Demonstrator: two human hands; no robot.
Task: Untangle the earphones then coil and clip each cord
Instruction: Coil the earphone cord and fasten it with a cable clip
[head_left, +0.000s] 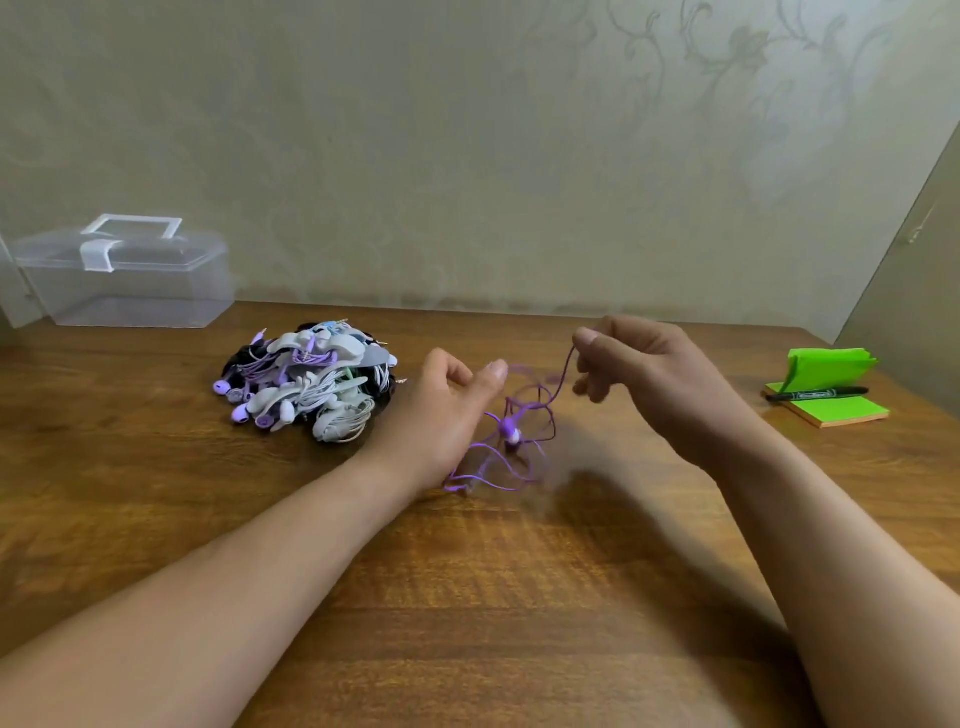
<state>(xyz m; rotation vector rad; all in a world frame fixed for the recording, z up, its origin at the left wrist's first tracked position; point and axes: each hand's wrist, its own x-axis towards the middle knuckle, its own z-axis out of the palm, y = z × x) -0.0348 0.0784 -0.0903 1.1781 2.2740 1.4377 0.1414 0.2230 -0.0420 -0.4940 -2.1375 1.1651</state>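
tangle work is under way at the middle of the wooden table (519, 597), where a purple cord (551, 400) hangs in loose loops between two raised hands, its lowest loops brushing or just above the wood. the right hand (639, 374) pinches one strand between thumb and fingertips, the other fingers curled in, and holds it high, likely so the knot's weight pulls the loops apart and shows which strand crosses which. the left hand (441, 415) sits lower and to the left, fingers curled toward the palm and thumb stretched out toward a blurred strand; whether it really grips the cord cannot be told through the motion blur. a purple earbud (509, 428) dangles in the middle of the snarl, so this cord looks far from straight, and coiling and clipping are not yet begun. just left of the left hand lies a pile of earphones (306, 384), white, purple and dark, heaped close enough to draw from one at a time. a clear plastic box (124, 280) with its lid down stands at the far left, probably for finished cords. at the far right, green sticky notes (831, 410) carry a black marker (815, 394), well apart from the work.
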